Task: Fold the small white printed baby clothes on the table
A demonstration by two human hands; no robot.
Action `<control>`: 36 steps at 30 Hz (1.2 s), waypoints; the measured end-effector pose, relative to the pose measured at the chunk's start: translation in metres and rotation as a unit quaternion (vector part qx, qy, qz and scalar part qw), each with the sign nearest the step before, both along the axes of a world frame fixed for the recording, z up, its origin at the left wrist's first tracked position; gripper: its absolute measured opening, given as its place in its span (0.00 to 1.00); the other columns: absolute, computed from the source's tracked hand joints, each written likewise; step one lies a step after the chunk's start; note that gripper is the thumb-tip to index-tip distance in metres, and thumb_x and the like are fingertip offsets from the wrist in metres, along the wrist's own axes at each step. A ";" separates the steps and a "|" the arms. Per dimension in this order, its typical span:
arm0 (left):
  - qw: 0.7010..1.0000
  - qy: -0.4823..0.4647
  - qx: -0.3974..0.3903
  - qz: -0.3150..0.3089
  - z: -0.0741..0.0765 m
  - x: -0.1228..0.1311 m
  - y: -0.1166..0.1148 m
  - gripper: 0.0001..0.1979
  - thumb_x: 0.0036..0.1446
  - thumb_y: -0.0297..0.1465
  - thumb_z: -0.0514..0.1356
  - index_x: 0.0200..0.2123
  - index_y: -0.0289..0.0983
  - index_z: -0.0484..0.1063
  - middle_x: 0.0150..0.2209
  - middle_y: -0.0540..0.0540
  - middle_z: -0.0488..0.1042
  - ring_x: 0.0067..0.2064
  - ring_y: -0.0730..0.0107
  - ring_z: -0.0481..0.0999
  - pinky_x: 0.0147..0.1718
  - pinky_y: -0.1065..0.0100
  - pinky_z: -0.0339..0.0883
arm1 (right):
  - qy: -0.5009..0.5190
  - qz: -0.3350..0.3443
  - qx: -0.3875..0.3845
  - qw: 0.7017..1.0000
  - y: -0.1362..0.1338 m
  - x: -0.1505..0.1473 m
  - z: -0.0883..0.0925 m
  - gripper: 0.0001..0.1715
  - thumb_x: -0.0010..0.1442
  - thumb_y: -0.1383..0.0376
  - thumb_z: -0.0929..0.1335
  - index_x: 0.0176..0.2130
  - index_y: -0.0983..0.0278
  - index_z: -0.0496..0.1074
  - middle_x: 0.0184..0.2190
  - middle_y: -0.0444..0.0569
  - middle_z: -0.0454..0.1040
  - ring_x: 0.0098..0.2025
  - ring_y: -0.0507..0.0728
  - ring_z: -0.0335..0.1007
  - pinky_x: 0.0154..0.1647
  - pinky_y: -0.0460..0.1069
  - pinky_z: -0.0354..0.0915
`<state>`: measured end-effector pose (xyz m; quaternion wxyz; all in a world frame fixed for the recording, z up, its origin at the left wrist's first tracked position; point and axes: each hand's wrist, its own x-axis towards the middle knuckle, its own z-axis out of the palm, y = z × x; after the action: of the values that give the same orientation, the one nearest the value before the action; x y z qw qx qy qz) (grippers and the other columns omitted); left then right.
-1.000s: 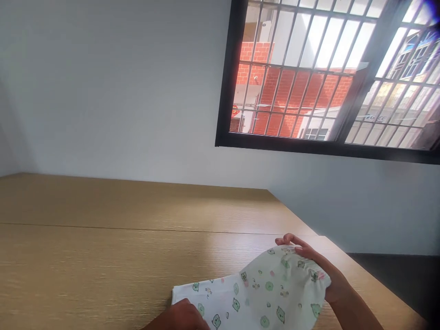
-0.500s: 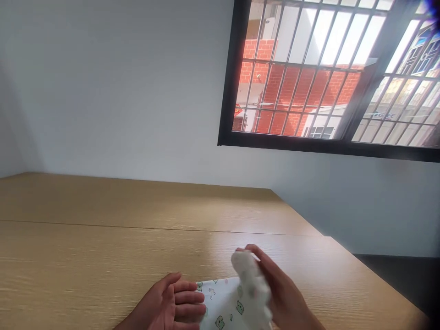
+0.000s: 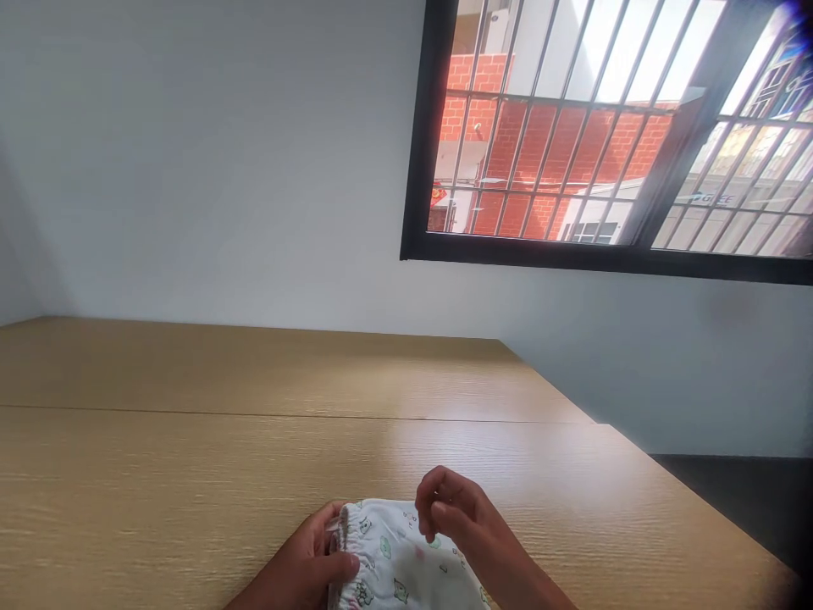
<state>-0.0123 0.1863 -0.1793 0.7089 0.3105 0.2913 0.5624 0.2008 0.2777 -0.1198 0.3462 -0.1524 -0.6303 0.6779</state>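
Note:
A white cloth garment with small green cartoon animals and a gathered elastic edge lies on the table at the bottom of the view. Its exact kind does not show, and its lower part runs out of the picture. My left hand grips the elastic edge, thumb on top and fingers behind or inside the cloth. Over the garment's upper right part is my right hand, its fingers loosely bent and thumb apart. Nothing shows between them; whether the fingertips touch the cloth is unclear.
The light wooden table has a seam running across it and a slanting right edge. Behind it stand a pale wall and a dark-framed window with bars. A dark area lies beyond the table's right edge.
My left hand went from flat and palm-up to gripping the elastic edge. The cloth that my right hand held up is now folded over, and that hand has moved slightly left, without it.

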 end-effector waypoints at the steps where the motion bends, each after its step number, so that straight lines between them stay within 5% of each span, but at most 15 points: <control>1: 1.000 0.010 -0.014 0.011 -0.004 -0.001 0.001 0.32 0.44 0.28 0.75 0.50 0.33 0.65 0.42 0.39 0.72 0.41 0.53 0.74 0.38 0.64 0.68 | -0.033 -0.003 0.033 0.999 -0.003 -0.001 -0.002 0.19 0.64 0.53 0.74 0.37 0.66 0.72 0.31 0.48 0.67 0.31 0.57 0.60 0.32 0.47 0.58; 5: 0.998 0.056 -0.016 0.036 -0.011 -0.013 0.004 0.36 0.44 0.31 0.72 0.54 0.33 0.60 0.43 0.39 0.71 0.38 0.54 0.74 0.38 0.61 0.69 | -0.191 -0.021 0.113 0.975 -0.013 0.000 -0.011 0.12 0.56 0.62 0.72 0.39 0.65 0.73 0.33 0.48 0.68 0.33 0.59 0.63 0.32 0.47 0.59; 8: 0.975 0.207 0.037 0.069 -0.002 -0.030 0.003 0.30 0.49 0.37 0.69 0.51 0.33 0.62 0.47 0.37 0.69 0.44 0.51 0.73 0.44 0.57 0.70 | -0.246 0.011 0.129 0.960 -0.013 0.002 -0.016 0.15 0.49 0.64 0.69 0.39 0.64 0.74 0.31 0.47 0.69 0.33 0.59 0.64 0.31 0.48 0.59; 10: 0.911 0.382 0.079 0.131 0.007 -0.040 0.000 0.23 0.55 0.40 0.64 0.48 0.34 0.64 0.45 0.39 0.69 0.43 0.53 0.73 0.42 0.58 0.71 | -0.247 0.008 0.140 0.959 -0.011 0.001 -0.017 0.16 0.49 0.62 0.67 0.38 0.65 0.74 0.30 0.47 0.68 0.32 0.59 0.64 0.31 0.48 0.59; 12: 0.811 0.528 0.150 0.203 0.016 -0.044 -0.002 0.14 0.63 0.39 0.56 0.47 0.37 0.65 0.43 0.42 0.68 0.42 0.55 0.72 0.41 0.59 0.70 | -0.245 -0.033 0.171 0.954 -0.008 0.000 -0.017 0.16 0.51 0.60 0.64 0.37 0.65 0.73 0.30 0.47 0.68 0.31 0.59 0.63 0.31 0.49 0.60; 15: 0.686 0.615 0.291 0.258 0.022 -0.036 -0.005 0.10 0.67 0.31 0.48 0.48 0.41 0.65 0.49 0.45 0.66 0.51 0.59 0.68 0.50 0.62 0.65 | -0.240 -0.107 0.238 0.935 -0.006 -0.002 -0.018 0.14 0.53 0.60 0.62 0.35 0.65 0.72 0.32 0.48 0.67 0.32 0.59 0.63 0.32 0.49 0.60; 17: 0.629 0.640 0.376 0.231 0.019 -0.025 -0.005 0.15 0.66 0.28 0.50 0.55 0.44 0.62 0.55 0.47 0.64 0.57 0.62 0.64 0.57 0.67 0.59 | -0.238 -0.113 0.257 0.930 -0.006 -0.004 -0.020 0.12 0.54 0.62 0.62 0.33 0.65 0.70 0.33 0.49 0.67 0.32 0.59 0.63 0.30 0.49 0.59; 19: 0.588 0.660 0.434 0.172 0.011 -0.014 -0.001 0.26 0.64 0.27 0.53 0.64 0.44 0.54 0.61 0.47 0.61 0.61 0.61 0.61 0.62 0.67 0.55 | -0.237 -0.101 0.261 0.930 -0.008 -0.006 -0.023 0.09 0.55 0.64 0.62 0.31 0.64 0.69 0.33 0.49 0.65 0.31 0.58 0.63 0.28 0.48 0.59; 21: 0.571 0.688 0.438 0.092 0.000 -0.007 0.005 0.31 0.66 0.29 0.57 0.68 0.39 0.48 0.63 0.41 0.57 0.64 0.53 0.56 0.63 0.57 0.55 | -0.232 -0.100 0.276 0.928 -0.011 -0.007 -0.028 0.07 0.58 0.65 0.61 0.32 0.64 0.67 0.35 0.49 0.65 0.32 0.58 0.64 0.32 0.49 0.63; 25: 0.546 0.751 0.367 -0.050 -0.014 -0.003 0.015 0.26 0.68 0.28 0.60 0.65 0.27 0.57 0.63 0.30 0.50 0.64 0.37 0.51 0.60 0.39 0.53 | -0.266 -0.127 0.359 0.885 -0.017 -0.015 -0.044 0.18 0.64 0.66 0.61 0.50 0.71 0.70 0.54 0.64 0.62 0.56 0.67 0.60 0.57 0.57 0.62; 28: 0.539 0.769 0.340 -0.043 -0.017 -0.003 0.014 0.26 0.64 0.22 0.56 0.64 0.28 0.58 0.63 0.33 0.51 0.63 0.41 0.53 0.59 0.43 0.56 | -0.347 -0.050 0.405 0.844 -0.020 -0.026 -0.054 0.33 0.70 0.63 0.64 0.65 0.83 0.57 0.65 0.69 0.44 0.67 0.69 0.39 0.66 0.61 0.48; 30: 0.513 0.786 0.345 -0.011 -0.018 -0.002 0.011 0.28 0.60 0.20 0.56 0.64 0.30 0.59 0.63 0.35 0.52 0.63 0.44 0.55 0.59 0.45 0.59 | -0.392 0.006 0.428 0.814 -0.020 -0.032 -0.055 0.39 0.71 0.61 0.66 0.67 0.84 0.50 0.66 0.66 0.39 0.67 0.68 0.34 0.68 0.61 0.43; 33: 0.414 0.820 0.393 0.039 -0.020 -0.003 0.007 0.26 0.60 0.24 0.58 0.62 0.30 0.62 0.63 0.37 0.55 0.62 0.47 0.60 0.56 0.49 0.65 | -0.425 0.026 0.471 0.772 -0.016 -0.033 -0.050 0.38 0.73 0.61 0.66 0.69 0.80 0.48 0.66 0.59 0.38 0.68 0.66 0.33 0.68 0.61 0.40; 36: 0.328 0.835 0.436 0.073 -0.019 -0.006 0.006 0.22 0.71 0.36 0.54 0.62 0.29 0.62 0.63 0.39 0.55 0.61 0.48 0.61 0.53 0.52 0.70 | -0.462 0.012 0.498 0.734 -0.005 -0.024 -0.040 0.35 0.77 0.57 0.62 0.70 0.76 0.45 0.67 0.53 0.35 0.68 0.63 0.29 0.68 0.63 0.39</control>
<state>-0.0185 0.1928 -0.1980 -0.1873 0.8592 0.4647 0.1038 0.1764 0.2723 -0.1602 0.0306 -0.2450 -0.9619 0.1175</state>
